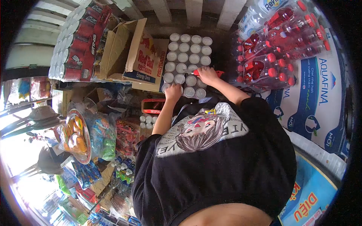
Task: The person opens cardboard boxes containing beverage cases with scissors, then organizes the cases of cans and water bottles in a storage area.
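Observation:
A block of cans with pale round tops [194, 59] stands in rows at the top centre, in front of my torso. My right hand [208, 76] is closed round a red-handled tool [219, 73], and its thin metal blade lies over the can tops, pointing left. Near the lower left corner of the block, my left hand [173, 92] is closed with its fingers curled at the can edges; what it grips, if anything, is hidden. An open Red Bull carton [145, 56] sits just left of the cans.
Wrapped red cans [85, 45] are stacked at the upper left. Packs of red-capped bottles [267, 69] and Aquafina cartons [320, 101] stand to the right. Below left are a tray of yellow items [77, 135], bagged goods and small white-topped containers [148, 121]. Pale slats run behind the cans.

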Available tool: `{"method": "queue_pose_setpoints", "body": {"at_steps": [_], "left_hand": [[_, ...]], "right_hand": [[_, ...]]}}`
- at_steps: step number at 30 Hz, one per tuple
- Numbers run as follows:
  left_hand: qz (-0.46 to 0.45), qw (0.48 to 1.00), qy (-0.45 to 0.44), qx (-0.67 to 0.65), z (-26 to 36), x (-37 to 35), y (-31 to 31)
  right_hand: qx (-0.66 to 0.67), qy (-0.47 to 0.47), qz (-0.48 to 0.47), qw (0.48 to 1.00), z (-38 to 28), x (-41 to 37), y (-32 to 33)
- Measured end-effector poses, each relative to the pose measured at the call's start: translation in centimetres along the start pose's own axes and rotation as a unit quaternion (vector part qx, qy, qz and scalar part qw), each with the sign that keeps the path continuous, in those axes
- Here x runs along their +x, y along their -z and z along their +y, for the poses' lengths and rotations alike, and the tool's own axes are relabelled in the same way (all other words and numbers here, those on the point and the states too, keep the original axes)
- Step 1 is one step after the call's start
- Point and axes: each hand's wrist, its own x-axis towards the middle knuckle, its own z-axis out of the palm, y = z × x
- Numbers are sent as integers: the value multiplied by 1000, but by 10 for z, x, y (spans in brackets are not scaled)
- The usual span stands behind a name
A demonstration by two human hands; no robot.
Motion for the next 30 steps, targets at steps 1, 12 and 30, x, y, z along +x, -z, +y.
{"method": "queue_pose_setpoints", "body": {"at_steps": [1, 12, 30], "left_hand": [[0, 1000, 1, 0, -1, 1, 0], [12, 999, 18, -36, -2, -2, 2], [2, 1000, -8, -15, -2, -6, -4]], "right_hand": [[-8, -13, 10, 1000, -2, 1, -4], [4, 13, -2, 1000, 10, 0, 7], [122, -147, 51, 980, 46, 16, 3]]}}
